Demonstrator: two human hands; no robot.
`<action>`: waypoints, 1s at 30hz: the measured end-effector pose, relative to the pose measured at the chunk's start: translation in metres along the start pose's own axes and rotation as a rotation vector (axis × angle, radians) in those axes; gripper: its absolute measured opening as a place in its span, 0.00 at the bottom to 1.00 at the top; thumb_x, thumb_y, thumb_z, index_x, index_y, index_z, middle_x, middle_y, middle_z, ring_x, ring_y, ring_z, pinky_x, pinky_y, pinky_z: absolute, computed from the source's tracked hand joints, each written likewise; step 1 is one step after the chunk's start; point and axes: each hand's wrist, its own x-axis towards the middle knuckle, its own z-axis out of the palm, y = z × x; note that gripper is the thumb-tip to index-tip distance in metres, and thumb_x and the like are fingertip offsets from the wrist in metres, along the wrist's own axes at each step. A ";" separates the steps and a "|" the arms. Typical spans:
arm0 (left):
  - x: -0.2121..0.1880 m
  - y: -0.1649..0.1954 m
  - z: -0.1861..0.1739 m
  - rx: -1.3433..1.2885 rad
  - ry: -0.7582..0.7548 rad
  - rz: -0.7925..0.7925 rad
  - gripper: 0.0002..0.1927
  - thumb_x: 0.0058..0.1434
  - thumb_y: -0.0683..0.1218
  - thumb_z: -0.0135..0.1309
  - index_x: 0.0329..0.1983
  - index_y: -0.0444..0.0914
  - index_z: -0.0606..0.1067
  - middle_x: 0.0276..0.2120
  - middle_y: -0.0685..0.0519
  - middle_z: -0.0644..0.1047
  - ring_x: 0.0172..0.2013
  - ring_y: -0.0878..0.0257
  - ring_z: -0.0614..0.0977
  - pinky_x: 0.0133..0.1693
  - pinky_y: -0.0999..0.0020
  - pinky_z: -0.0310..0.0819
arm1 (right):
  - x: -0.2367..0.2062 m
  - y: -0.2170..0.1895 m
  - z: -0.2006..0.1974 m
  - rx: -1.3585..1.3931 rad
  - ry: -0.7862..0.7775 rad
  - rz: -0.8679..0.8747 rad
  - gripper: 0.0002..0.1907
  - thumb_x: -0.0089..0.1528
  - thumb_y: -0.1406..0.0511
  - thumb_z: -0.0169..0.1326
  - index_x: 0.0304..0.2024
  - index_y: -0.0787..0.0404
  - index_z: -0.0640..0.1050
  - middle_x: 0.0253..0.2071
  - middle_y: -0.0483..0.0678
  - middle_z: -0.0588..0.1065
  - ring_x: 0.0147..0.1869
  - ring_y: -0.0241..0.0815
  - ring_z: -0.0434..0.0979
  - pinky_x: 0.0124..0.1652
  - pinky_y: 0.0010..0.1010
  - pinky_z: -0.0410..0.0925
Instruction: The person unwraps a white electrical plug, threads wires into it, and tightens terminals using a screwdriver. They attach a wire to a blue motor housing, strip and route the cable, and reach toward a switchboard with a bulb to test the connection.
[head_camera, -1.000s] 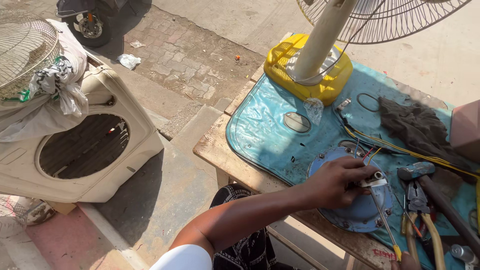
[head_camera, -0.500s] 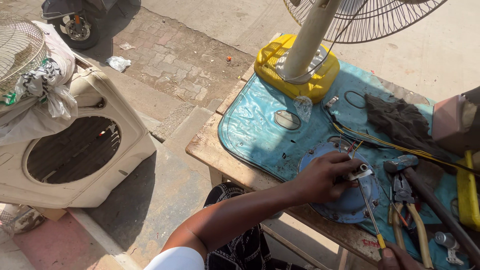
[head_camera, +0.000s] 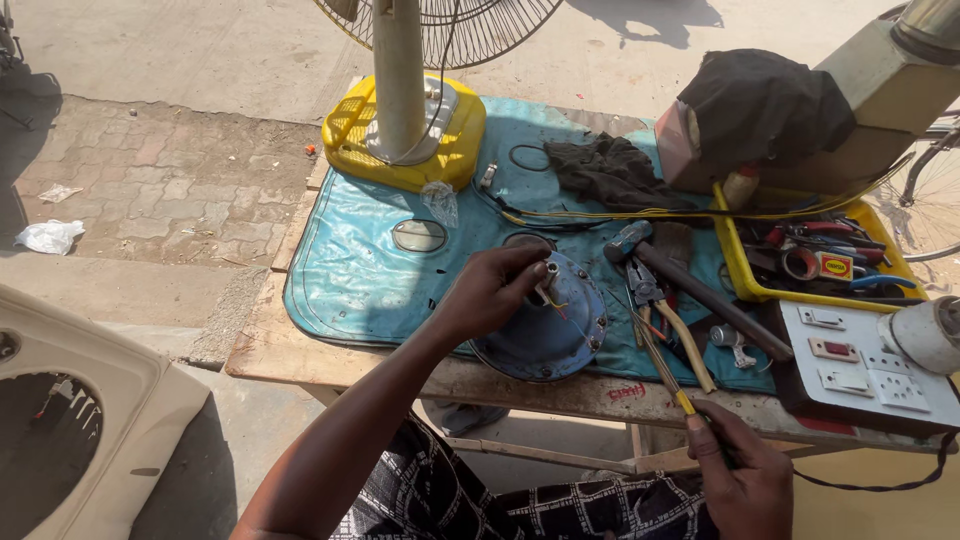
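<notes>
Gripping the blue motor housing (head_camera: 545, 325) as before, left hand (head_camera: 490, 290) fingers clamped; right hand (head_camera: 740, 470) now shows, clutching a screwdriver (head_camera: 660, 365).

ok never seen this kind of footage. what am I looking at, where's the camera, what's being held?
There is no machine here: a person works with two bare hands, and the one camera sits on their head, looking down at a wooden table outdoors. The left hand grips the centre of a round blue motor housing with thin wires coming out of it. The right hand, near the bottom edge, holds a thin tool by its yellow handle, its shaft pointing toward the housing. On the blue mat lie a hammer, pliers and a dark rag. A fan's yellow base stands at the back, a yellow tray of tools on the right, a white socket board beside it.
</notes>
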 end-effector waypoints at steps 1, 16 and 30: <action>-0.001 0.006 0.001 0.068 -0.024 0.020 0.16 0.67 0.44 0.58 0.57 0.36 0.78 0.41 0.46 0.85 0.37 0.57 0.88 0.43 0.64 0.79 | -0.002 -0.003 -0.001 0.003 0.011 0.012 0.17 0.65 0.65 0.59 0.54 0.66 0.81 0.29 0.54 0.81 0.33 0.36 0.78 0.36 0.28 0.71; 0.004 0.025 0.006 0.388 0.073 0.244 0.11 0.57 0.47 0.66 0.36 0.34 0.81 0.43 0.46 0.83 0.34 0.46 0.83 0.36 0.57 0.76 | 0.021 -0.009 0.025 -0.251 -0.011 -0.427 0.18 0.64 0.68 0.54 0.56 0.68 0.77 0.47 0.63 0.79 0.46 0.61 0.82 0.44 0.45 0.73; -0.026 0.021 0.010 0.273 0.140 0.348 0.22 0.66 0.35 0.52 0.63 0.38 0.73 0.57 0.44 0.75 0.48 0.50 0.82 0.49 0.58 0.78 | 0.060 -0.018 0.086 -0.452 0.119 -0.663 0.15 0.63 0.71 0.56 0.52 0.64 0.79 0.49 0.54 0.77 0.56 0.56 0.74 0.54 0.50 0.66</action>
